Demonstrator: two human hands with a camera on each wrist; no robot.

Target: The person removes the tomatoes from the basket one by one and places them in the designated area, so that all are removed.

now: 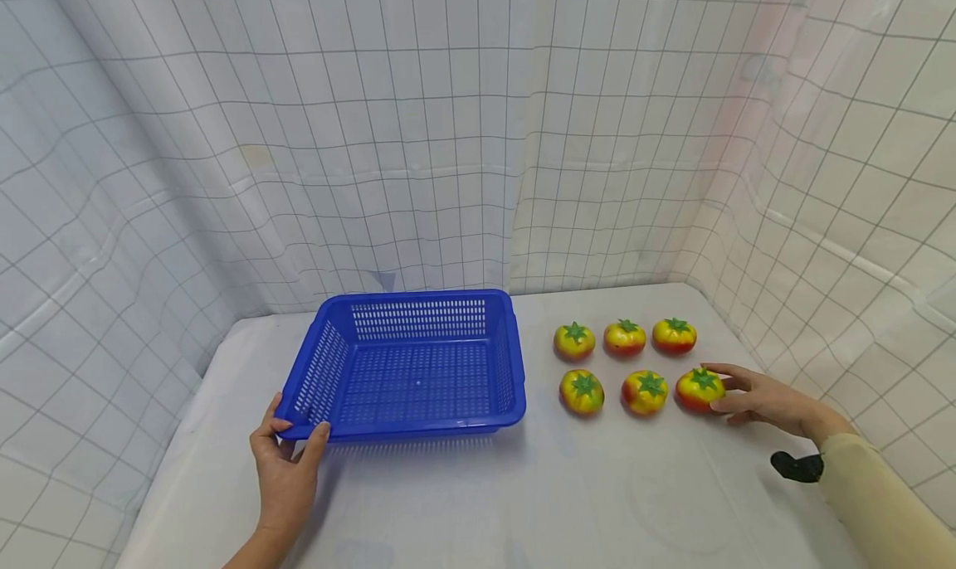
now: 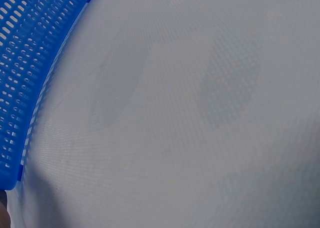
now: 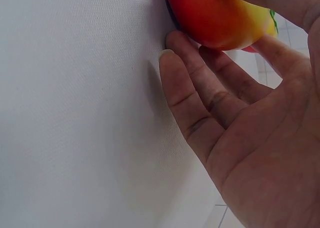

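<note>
A blue plastic basket [image 1: 418, 427] with slotted sides lies left of centre on the white table. My left hand [image 1: 287, 478] grips its near left corner, thumb and fingers at the rim. Only a fingertip [image 2: 4, 215] shows below the basket's edge in the left wrist view. At the right, my right hand [image 1: 769, 399] holds a red and yellow toy tomato [image 1: 698, 391] with a green leafy top, thumb and index finger on either side of it. This tomato [image 3: 215, 18] rests on the tabletop, the other fingers spread beneath and beside it in the right wrist view.
Other toy tomatoes stand beside the held one: two in the near row, like this one [image 1: 645, 393], and three in the far row, like this one [image 1: 624, 337]. White cloth with a grid pattern [image 1: 448, 138] walls the table at the back and sides.
</note>
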